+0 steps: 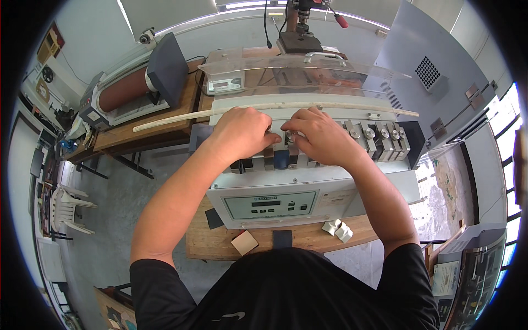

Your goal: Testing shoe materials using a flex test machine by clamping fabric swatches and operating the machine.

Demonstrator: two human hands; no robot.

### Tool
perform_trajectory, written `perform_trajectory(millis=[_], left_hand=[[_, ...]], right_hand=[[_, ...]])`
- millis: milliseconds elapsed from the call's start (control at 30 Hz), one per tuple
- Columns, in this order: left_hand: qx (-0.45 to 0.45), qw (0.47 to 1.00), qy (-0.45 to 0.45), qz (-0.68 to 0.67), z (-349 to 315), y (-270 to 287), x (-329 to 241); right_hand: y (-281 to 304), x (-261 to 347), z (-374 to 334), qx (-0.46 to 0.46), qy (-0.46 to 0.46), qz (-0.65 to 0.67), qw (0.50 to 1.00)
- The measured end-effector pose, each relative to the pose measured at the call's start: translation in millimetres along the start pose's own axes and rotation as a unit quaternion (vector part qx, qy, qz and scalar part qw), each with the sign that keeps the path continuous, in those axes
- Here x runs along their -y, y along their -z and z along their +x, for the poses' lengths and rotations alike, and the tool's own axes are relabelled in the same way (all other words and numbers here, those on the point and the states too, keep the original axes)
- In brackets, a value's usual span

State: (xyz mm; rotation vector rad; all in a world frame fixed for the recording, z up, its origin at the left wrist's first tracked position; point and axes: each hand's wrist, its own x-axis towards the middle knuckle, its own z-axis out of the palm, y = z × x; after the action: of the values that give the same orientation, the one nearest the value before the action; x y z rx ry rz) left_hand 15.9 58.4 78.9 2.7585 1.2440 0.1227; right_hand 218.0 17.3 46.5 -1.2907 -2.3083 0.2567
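Half-curls left hand [242, 132] at ten o'clock, right hand [320, 136] at two, from blue strip [281, 160], seemingly for two-sided steadiness; cannot tell exact hold.

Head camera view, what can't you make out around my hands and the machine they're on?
- Left hand, head view: its curled fingers hide whatever it may hold.
- Metal clamps, head view: the right hand covers part of the row.
- Panel display, head view: too small to read reliably.
- Drill press, head view: the picture's top edge cuts off its upper part.
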Motion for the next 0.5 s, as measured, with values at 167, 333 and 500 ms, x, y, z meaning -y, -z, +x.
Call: perform_trajectory(millis=[167,333,500], left_hand=[[0.002,1.000,-0.014,0.027,1.6,-2.0,-1.5],[0.010,1.000,-0.008,0.016,1.8,-2.6,-3.7],[0.025,0.999,-0.016,-0.023,2.6,-2.2,-2.1]], right_hand=[[3.1,4.2,3.3,0.050,0.025,-0.059,0.997],[2.4,6.0,4.5,0.070,0.007,-0.094,0.993],[0.2,5.9,5.5,0.071,-0.005,-0.121,0.990]])
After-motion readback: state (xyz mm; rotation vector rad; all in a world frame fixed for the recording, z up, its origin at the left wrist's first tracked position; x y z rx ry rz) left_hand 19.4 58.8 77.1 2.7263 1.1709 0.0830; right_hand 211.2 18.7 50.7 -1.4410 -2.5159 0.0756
